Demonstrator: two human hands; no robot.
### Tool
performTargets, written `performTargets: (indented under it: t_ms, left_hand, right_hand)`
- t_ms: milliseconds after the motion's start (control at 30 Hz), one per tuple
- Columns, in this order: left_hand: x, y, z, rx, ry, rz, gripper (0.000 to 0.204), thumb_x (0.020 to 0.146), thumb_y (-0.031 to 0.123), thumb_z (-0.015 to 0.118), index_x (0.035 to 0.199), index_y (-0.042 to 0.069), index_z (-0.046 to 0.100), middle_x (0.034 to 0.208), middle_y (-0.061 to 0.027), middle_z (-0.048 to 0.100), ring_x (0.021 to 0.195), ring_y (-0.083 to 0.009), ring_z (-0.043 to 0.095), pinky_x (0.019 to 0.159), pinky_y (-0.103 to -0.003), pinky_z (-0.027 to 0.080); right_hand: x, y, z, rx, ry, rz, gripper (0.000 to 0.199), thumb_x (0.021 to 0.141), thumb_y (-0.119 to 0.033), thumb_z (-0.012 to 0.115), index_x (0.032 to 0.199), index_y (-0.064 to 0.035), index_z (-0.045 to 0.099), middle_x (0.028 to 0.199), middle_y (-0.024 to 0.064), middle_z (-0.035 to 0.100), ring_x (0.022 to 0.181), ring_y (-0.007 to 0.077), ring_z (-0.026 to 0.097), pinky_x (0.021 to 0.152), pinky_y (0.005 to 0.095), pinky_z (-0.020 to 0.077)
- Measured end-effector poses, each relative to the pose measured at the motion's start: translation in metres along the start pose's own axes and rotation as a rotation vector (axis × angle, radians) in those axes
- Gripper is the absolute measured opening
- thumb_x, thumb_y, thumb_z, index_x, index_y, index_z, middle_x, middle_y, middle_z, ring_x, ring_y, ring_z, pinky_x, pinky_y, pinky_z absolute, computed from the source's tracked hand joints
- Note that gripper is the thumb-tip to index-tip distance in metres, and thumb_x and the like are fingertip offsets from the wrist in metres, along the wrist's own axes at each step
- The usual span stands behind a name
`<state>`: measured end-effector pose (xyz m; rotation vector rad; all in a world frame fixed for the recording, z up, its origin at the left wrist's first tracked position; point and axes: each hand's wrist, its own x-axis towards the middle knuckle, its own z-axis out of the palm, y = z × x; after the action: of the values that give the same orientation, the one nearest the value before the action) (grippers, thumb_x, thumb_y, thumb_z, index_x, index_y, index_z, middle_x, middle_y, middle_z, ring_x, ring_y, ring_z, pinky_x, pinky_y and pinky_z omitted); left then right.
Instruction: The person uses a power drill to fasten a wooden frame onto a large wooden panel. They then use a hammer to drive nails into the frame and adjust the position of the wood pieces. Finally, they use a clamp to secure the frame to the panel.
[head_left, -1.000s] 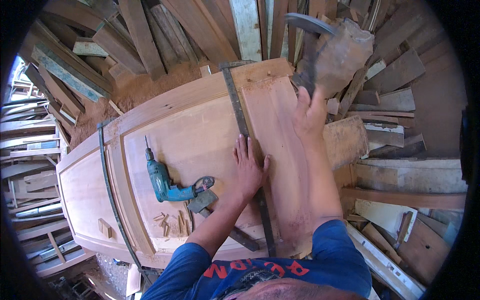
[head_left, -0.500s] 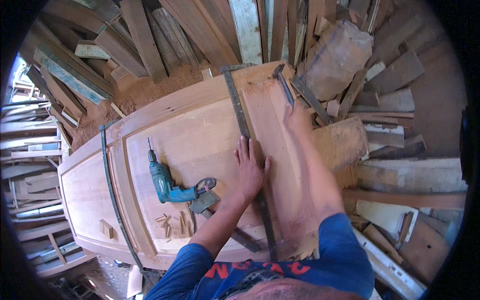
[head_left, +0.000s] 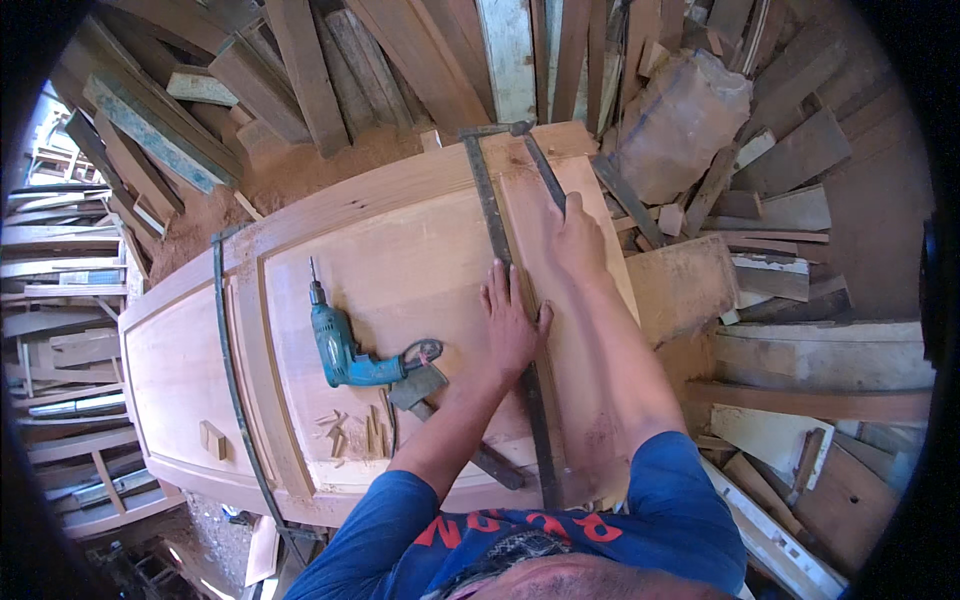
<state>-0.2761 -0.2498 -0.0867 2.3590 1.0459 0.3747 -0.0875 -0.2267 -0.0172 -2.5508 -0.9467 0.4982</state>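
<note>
Your right hand (head_left: 580,238): closed round a dark, slim-handled hammer (head_left: 545,172), head at the far edge of the pale-brown panelled wooden door (head_left: 370,250), near its right corner; contact unclear. Your left hand (head_left: 514,328): fingers extended, over a dark metal bar clamp (head_left: 486,200).

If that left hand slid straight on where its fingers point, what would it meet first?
Most likely the dark metal clamp bar, which runs on ahead of the left hand and seems to lie right at its fingers.
</note>
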Motion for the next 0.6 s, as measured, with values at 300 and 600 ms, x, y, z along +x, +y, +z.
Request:
performTargets:
  t_ms: [300,600]
  left_hand:
    - [0.000,-0.036,-0.083,-0.444,-0.131,0.088,0.077,0.093,0.024,0.071,0.156,-0.001,0.035,0.154,-0.0343,0.040,0.148,-0.0387,0.038,0.121,-0.053,0.030]
    - [-0.106,0.043,-0.467,-0.496,0.742,0.703,0.067,0.087,0.013,0.078,0.147,0.001,0.050,0.153,-0.0195,0.050,0.142,-0.0330,0.048,0.119,-0.044,0.036]
  right_hand:
    - [-0.114,0.027,0.004,-0.045,0.061,0.070,0.038,0.102,-0.032,0.055,0.125,-0.0016,0.055,0.111,0.0280,0.069,0.105,0.0456,0.067,0.088,0.0579,0.0518]
    - [-0.243,0.029,-0.128,-0.011,0.534,-0.285,0.039,0.096,-0.019,0.066,0.130,-0.0013,0.060,0.119,0.0214,0.062,0.112,0.0336,0.061,0.101,0.0443,0.0466]
